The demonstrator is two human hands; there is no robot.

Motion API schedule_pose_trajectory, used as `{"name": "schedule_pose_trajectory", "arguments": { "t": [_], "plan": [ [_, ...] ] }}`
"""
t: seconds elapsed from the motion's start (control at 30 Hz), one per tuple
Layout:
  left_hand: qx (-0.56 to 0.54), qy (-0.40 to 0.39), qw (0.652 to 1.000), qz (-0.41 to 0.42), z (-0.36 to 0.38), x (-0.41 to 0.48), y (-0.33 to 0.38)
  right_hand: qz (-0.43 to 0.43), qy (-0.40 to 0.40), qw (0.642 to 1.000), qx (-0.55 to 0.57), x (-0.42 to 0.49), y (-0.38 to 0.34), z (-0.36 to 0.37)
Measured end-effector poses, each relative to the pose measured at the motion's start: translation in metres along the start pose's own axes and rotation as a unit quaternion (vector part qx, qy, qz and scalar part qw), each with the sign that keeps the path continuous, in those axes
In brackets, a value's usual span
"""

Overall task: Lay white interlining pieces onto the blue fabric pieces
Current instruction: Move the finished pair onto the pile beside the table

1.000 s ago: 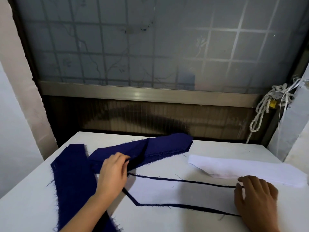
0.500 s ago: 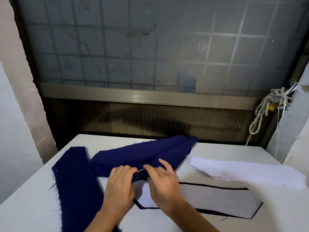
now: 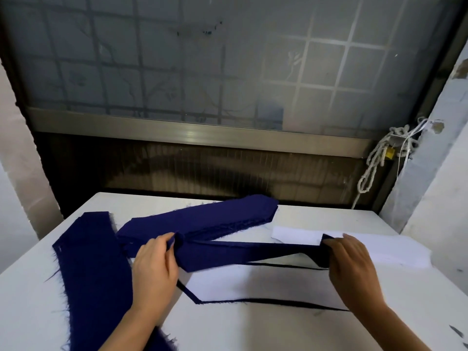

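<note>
Holding one blue strip (image 3: 240, 252) just above the desk (image 3: 253, 330), the left grip (image 3: 154, 264) pinches one end and the right grip (image 3: 354, 264) curls round the other. Its lower edge hangs over the white lining (image 3: 253, 285) laid on a blue piece below. Dragging the strip across could skew that lining, and the fold at its right end may land as a crease.

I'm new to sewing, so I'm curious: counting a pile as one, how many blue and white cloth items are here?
Blue: 4 (left strip, back pile, held piece, covered piece)
White: 2 (laid interlining, spare interlining)
Total: 6
</note>
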State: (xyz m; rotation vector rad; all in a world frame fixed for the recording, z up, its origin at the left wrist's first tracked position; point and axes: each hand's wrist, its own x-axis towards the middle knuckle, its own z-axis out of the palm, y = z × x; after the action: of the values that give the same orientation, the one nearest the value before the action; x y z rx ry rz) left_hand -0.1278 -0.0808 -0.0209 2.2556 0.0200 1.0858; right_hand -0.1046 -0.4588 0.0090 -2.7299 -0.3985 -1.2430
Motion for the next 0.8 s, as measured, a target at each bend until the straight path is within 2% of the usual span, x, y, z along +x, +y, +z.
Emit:
{"name": "schedule_pose_trajectory", "arguments": {
  "t": [0.13,0.23,0.33,0.43,0.63,0.8],
  "plan": [
    [-0.022,0.015,1.000,0.003,0.000,0.000,-0.001,0.037,0.038,0.998,-0.031,-0.011,0.021,-0.007],
    [-0.009,0.021,1.000,0.010,-0.001,0.000,-0.001,0.142,0.047,0.989,0.008,-0.014,0.028,-0.011],
    [-0.004,0.017,1.000,0.011,0.000,0.000,0.000,0.268,0.050,0.957,0.103,-0.017,0.025,-0.013],
    [-0.014,-0.019,0.999,-0.034,0.001,0.000,-0.002,0.335,0.042,0.929,0.153,-0.017,0.022,-0.014],
    [0.022,-0.110,0.992,-0.051,0.005,0.001,-0.006,0.382,-0.068,0.915,0.106,-0.020,0.028,-0.008],
    [0.017,-0.161,0.983,-0.090,0.010,0.001,-0.015,0.367,-0.144,0.918,0.051,-0.030,0.033,0.001]
  ]
}}
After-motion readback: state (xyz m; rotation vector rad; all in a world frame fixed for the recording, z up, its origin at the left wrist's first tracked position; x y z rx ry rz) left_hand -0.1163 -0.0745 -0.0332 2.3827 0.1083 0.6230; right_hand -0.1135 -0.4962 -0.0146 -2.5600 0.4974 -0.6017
